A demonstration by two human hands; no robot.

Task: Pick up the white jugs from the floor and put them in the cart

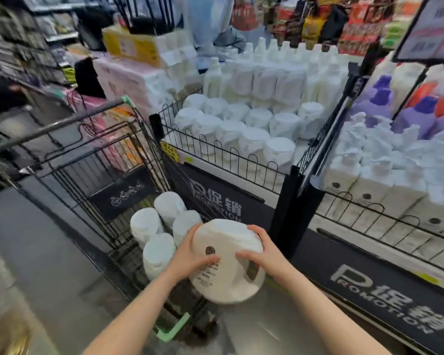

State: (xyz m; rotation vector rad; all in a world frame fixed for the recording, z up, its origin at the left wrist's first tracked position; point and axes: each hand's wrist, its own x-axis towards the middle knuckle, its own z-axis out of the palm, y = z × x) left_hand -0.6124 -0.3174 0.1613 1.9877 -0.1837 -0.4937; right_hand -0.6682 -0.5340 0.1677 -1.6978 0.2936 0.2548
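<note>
Shop shelves full of white bottles stand behind. Left hand [190, 254] and right hand [263, 252] hold a big white plastic jug [227, 262] tight. It hangs over the black wire cart [92, 160].

One white jug [228, 262] is up in the air at the near right corner of the cart [92, 160], tipped over so its label and a small round dark logo face up, molded handle on the near right side. Four more white jugs [162, 231] already stand upright inside the cart, bunched tight at its near right end, caps up and touching each other. The cart's black wire with a pale green trim at the corners.
</note>
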